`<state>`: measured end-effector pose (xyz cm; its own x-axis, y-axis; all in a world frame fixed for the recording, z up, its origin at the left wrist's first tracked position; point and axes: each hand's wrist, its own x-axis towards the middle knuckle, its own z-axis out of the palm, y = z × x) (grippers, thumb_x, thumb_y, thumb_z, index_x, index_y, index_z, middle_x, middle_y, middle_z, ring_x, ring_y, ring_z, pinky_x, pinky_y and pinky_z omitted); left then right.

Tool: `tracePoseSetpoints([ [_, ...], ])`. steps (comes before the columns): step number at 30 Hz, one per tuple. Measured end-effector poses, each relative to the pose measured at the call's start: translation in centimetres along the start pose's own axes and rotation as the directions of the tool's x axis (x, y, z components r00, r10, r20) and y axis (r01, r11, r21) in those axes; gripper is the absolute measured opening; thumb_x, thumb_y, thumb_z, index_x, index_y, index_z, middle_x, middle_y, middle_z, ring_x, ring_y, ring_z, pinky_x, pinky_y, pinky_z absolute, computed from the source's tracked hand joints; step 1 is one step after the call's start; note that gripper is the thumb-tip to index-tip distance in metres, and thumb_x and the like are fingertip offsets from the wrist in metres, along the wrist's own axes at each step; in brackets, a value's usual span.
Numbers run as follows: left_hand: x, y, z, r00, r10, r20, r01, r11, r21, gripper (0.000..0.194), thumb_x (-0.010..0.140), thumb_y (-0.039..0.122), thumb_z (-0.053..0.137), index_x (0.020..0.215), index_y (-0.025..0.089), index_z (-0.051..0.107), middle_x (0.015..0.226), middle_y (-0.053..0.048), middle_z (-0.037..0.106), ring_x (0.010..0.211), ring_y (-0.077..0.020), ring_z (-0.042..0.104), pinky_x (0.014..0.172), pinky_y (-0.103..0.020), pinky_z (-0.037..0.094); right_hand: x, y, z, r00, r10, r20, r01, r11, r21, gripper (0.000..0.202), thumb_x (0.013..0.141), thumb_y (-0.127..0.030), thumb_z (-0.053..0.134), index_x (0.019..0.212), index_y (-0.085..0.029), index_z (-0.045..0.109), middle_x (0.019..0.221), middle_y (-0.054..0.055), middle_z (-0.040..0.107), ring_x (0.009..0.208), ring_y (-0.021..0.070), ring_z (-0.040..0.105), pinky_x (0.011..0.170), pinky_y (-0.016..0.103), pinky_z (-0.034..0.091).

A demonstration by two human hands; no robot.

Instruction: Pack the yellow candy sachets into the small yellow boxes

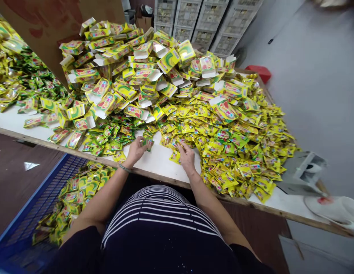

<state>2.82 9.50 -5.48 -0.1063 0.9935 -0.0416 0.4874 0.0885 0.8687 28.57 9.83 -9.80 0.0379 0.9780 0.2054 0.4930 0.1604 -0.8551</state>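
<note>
Counter: white top with a wooden edge (155,161), bare between your hands; clock directions run from that patch, twelve straight ahead of you.
Background: stacked pale crates (191,19) stand between twelve and one, a grey wall (305,76) at two.
Left hand: yours (136,149), at half past nine, has its thumb and fingers narrowed around a green sachet (149,144); whether more than one is held, you cannot tell from here.
Right hand: yours (187,156), at three, has its fingertips close together at the near edge of the yellow sachets (248,152); you cannot tell whether one is gripped.
Yellow heap: those sachets spread from one round to four, a few green ones on top.
Green heap: loose green sachets (120,131) lie at ten, beyond your left hand.
Boxes: small yellow cartons (169,60), many with white flaps open, pile up from ten to one.
Panel: brown cardboard (42,23) leans between ten and eleven.
Basket: blue plastic (31,205), at eight below the counter, holds yellow-and-green packs (88,186).
Far end: a grey holder (292,177) sits just past three.
</note>
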Motion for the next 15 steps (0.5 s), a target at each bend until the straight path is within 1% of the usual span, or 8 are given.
tracePoseSetpoints([
  [1,-0.4,-0.1,0.6,0.998,-0.048,0.043,0.054,0.986,-0.157,0.033,0.076,0.043,0.070,0.094,0.019,0.056,0.060,0.003,0.059,0.056,-0.0144,0.058,0.059,-0.026,0.047,0.0,0.0,0.0,0.999,0.031,-0.028,-0.030,0.999,0.017,0.053,0.094,-0.054,0.043,0.117,-0.013,0.067,0.109,0.015,0.072,0.088,0.0219,0.067,0.079,0.034,0.055],
  [2,-0.8,-0.1,1.3,0.991,-0.090,0.096,0.114,0.954,-0.279,0.039,0.071,0.045,0.074,0.093,0.019,0.054,0.058,0.004,0.058,0.053,-0.0132,0.057,0.057,-0.025,0.047,0.0,-0.1,0.1,0.996,0.066,-0.063,-0.064,0.997,0.039,0.051,0.091,-0.055,0.047,0.113,-0.014,0.068,0.107,0.014,0.072,0.086,0.0213,0.066,0.078,0.033,0.054],
  [3,-1.1,0.0,2.0,0.981,-0.124,0.147,0.170,0.916,-0.363,0.044,0.067,0.047,0.078,0.091,0.019,0.053,0.058,0.005,0.057,0.052,-0.0126,0.056,0.055,-0.025,0.048,0.0,-0.3,0.0,0.991,0.094,-0.090,-0.089,0.994,0.065,0.048,0.089,-0.055,0.051,0.108,-0.015,0.069,0.103,0.013,0.073,0.083,0.0207,0.066,0.076,0.032,0.054],
  [4,-1.4,0.1,2.7,0.970,-0.154,0.189,0.221,0.883,-0.415,0.047,0.064,0.048,0.080,0.089,0.019,0.053,0.058,0.005,0.057,0.052,-0.0124,0.056,0.054,-0.026,0.049,-0.1,-0.5,-0.1,0.993,0.096,-0.075,-0.089,0.992,0.094,0.046,0.087,-0.055,0.054,0.104,-0.015,0.069,0.100,0.012,0.073,0.081,0.0203,0.066,0.076,0.032,0.054],
  [6,-1.9,0.4,3.7,0.948,-0.197,0.251,0.296,0.837,-0.460,0.050,0.060,0.051,0.082,0.085,0.018,0.055,0.060,0.003,0.060,0.055,-0.0131,0.058,0.053,-0.026,0.050,-0.3,-1.2,-0.3,0.997,0.078,-0.013,-0.075,0.984,0.161,0.041,0.084,-0.054,0.058,0.096,-0.017,0.069,0.093,0.009,0.072,0.078,0.0197,0.065,0.074,0.031,0.053],
  [9,-2.7,1.3,4.6,0.926,-0.212,0.312,0.350,0.789,-0.505,0.050,0.060,0.054,0.082,0.083,0.016,0.059,0.066,0.000,0.065,0.061,-0.0145,0.061,0.055,-0.026,0.052,-1.0,-2.5,-0.3,0.994,0.016,0.110,-0.042,0.971,0.237,0.035,0.082,-0.051,0.061,0.092,-0.018,0.069,0.089,0.006,0.072,0.075,0.0190,0.065,0.071,0.030,0.052],
  [12,-3.3,2.0,4.7,0.917,-0.172,0.360,0.356,0.761,-0.542,0.049,0.063,0.055,0.080,0.084,0.015,0.062,0.071,-0.001,0.066,0.064,-0.0138,0.061,0.059,-0.026,0.052,-1.5,-3.9,0.0,0.988,-0.030,0.154,-0.001,0.980,0.197,0.030,0.084,-0.046,0.061,0.092,-0.019,0.070,0.090,0.006,0.073,0.074,0.0187,0.065,0.071,0.030,0.052],
  [15,-3.7,2.5,4.2,0.912,-0.133,0.387,0.337,0.780,-0.526,0.047,0.066,0.057,0.077,0.080,0.014,0.065,0.068,0.000,0.062,0.060,-0.0112,0.056,0.056,-0.023,0.047,-1.7,-4.8,0.2,0.981,-0.105,0.163,0.086,0.989,0.123,0.024,0.087,-0.040,0.058,0.092,-0.020,0.070,0.092,0.006,0.074,0.078,0.0195,0.066,0.076,0.031,0.052],
])
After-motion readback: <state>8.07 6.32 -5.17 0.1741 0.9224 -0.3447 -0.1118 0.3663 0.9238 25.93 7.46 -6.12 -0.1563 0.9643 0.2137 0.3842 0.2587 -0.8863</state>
